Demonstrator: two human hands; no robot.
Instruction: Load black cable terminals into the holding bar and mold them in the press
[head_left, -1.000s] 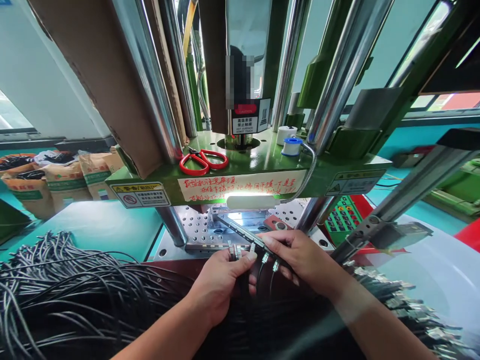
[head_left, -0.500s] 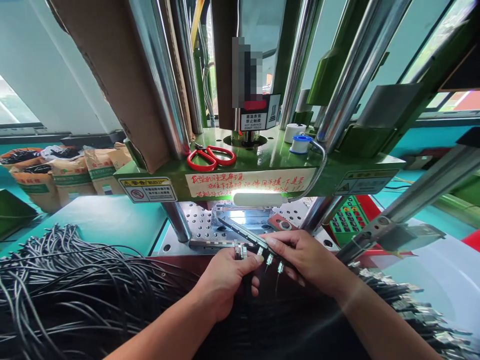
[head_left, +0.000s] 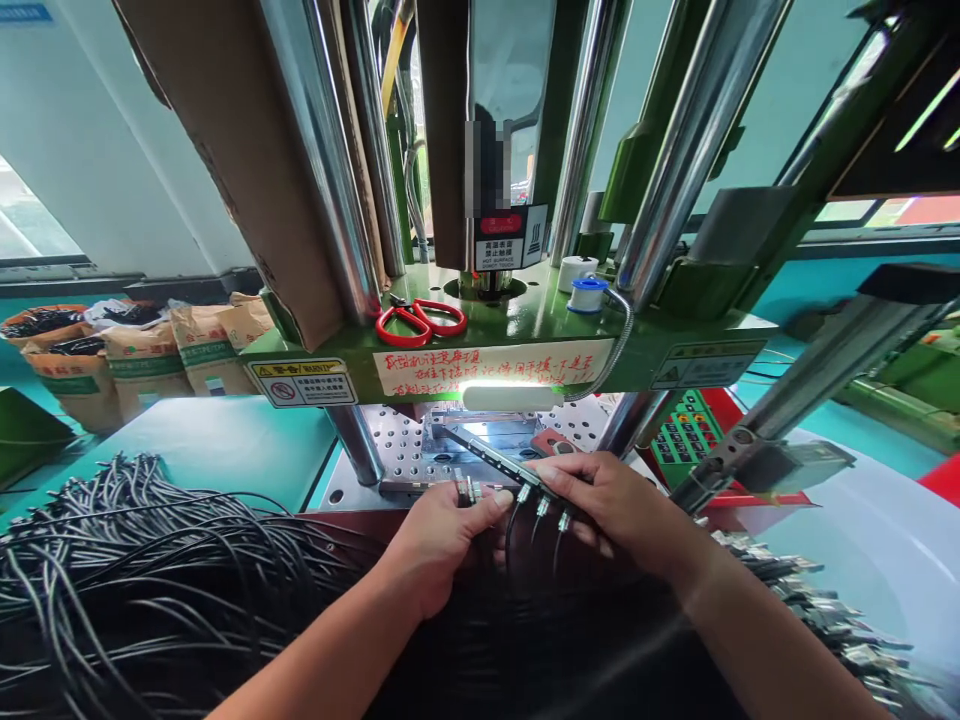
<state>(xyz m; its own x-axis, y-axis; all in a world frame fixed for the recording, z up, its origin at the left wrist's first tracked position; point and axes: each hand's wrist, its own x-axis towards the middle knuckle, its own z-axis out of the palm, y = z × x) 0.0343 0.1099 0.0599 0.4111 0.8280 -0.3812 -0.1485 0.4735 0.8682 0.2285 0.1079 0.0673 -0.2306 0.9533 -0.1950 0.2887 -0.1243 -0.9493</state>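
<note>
Holding a narrow dark metal fixture bar (head_left: 491, 459) at its near end, the right hand (head_left: 607, 510) has fingers curled closed around it, the bar slanting up toward the perforated steel mould plate (head_left: 401, 455) of the green vertical moulding press (head_left: 495, 365). The left hand (head_left: 439, 540) is pinched shut on a small cluster of silver metal cable plugs (head_left: 469, 490), thumb pressing one against the bar. Three plugs (head_left: 541, 507) already hang seated in the bar near the right fingers, their thin black leads trailing down; the slots farther up look unfilled, so loading seems only begun. A big heap of loose black cables (head_left: 135, 570) lies on the worktop at left, and red-handled scissors (head_left: 420, 320) rest on the press ledge.
</note>
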